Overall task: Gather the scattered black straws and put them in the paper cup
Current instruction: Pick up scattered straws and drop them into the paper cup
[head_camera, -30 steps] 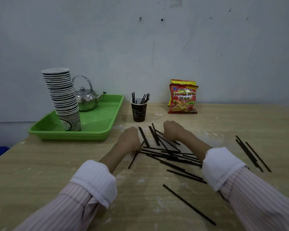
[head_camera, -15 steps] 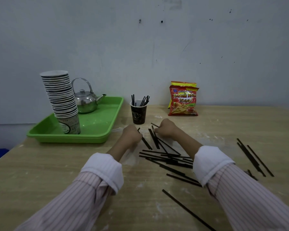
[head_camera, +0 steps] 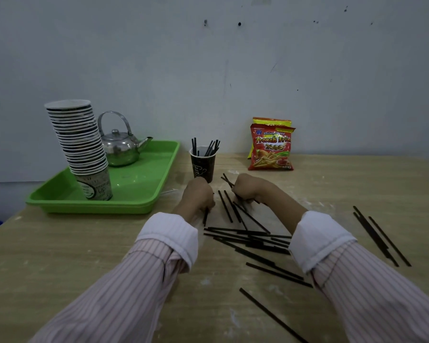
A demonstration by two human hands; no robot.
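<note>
Beyond the right hand point(head_camera: 248, 188), against the wall, stands a red snack bag point(head_camera: 271, 147) with the big yellow words "French Fries" and under them "2000"; a small line above seems to read "Kentang Goreng". The dark paper cup point(head_camera: 202, 164), just beyond the left hand point(head_camera: 200, 194), carries small pale lettering, too tiny to read.

Both fists point(head_camera: 200, 194) point(head_camera: 245, 188) on black straws point(head_camera: 248, 237) near paper cup point(head_camera: 203, 164)

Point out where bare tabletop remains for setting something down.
Free: near-left tabletop below the green tray; far-right stretch beside the snack bag. Crowded: the centre, with scattered straws between both hands, plus a right-side cluster.
</note>
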